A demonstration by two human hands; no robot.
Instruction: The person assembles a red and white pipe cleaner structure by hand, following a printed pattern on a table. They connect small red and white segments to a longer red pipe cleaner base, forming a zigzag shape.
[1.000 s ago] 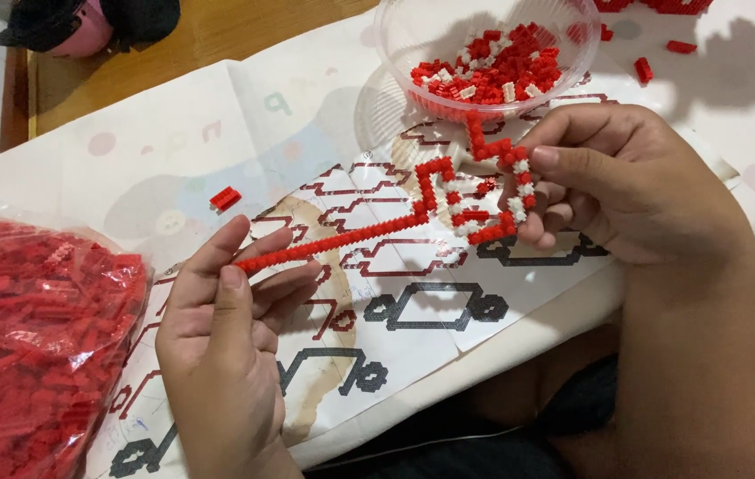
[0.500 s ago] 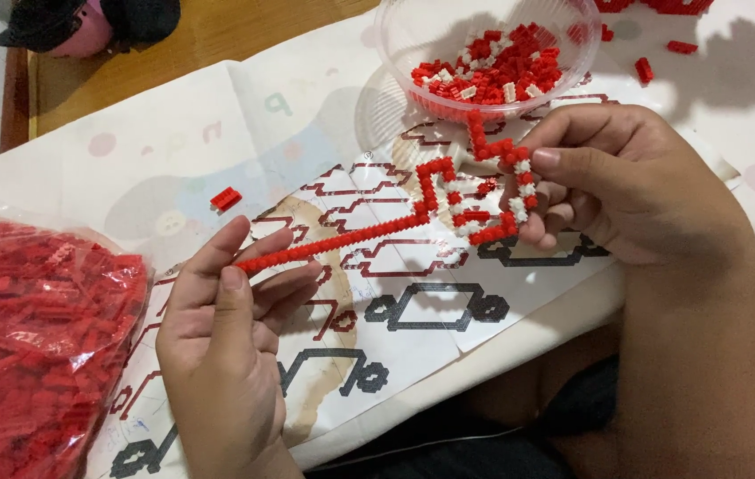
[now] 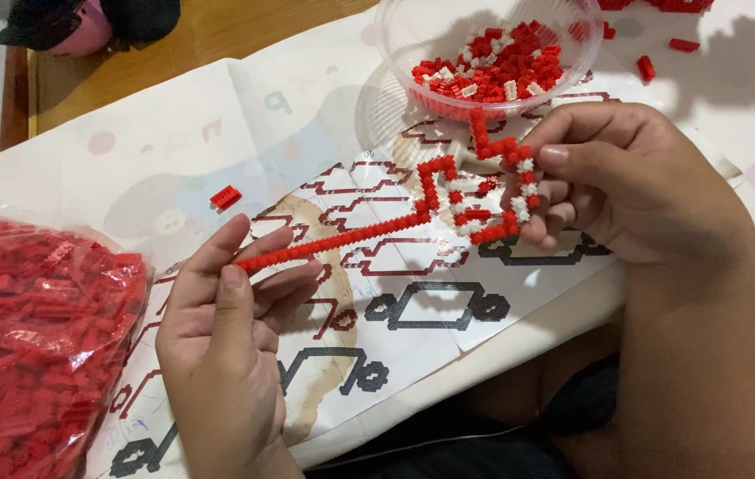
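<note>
A flat open shape built of small red and white bricks (image 3: 475, 191) is held just above a printed pattern sheet (image 3: 413, 293). My right hand (image 3: 635, 186) grips its thick right end between thumb and fingers. A long thin red strip runs from it down to the left, and my left hand (image 3: 227, 328) supports the strip's tip on its fingers, thumb up beside it. A clear plastic bowl (image 3: 395, 35) with several loose red and white bricks stands just behind the built shape.
A clear bag full of red bricks (image 3: 36, 328) lies at the left edge. One loose red brick (image 3: 226, 197) lies on the white cloth. More red bricks (image 3: 645, 66) lie at the back right. A black and pink object (image 3: 67, 22) sits at the top left.
</note>
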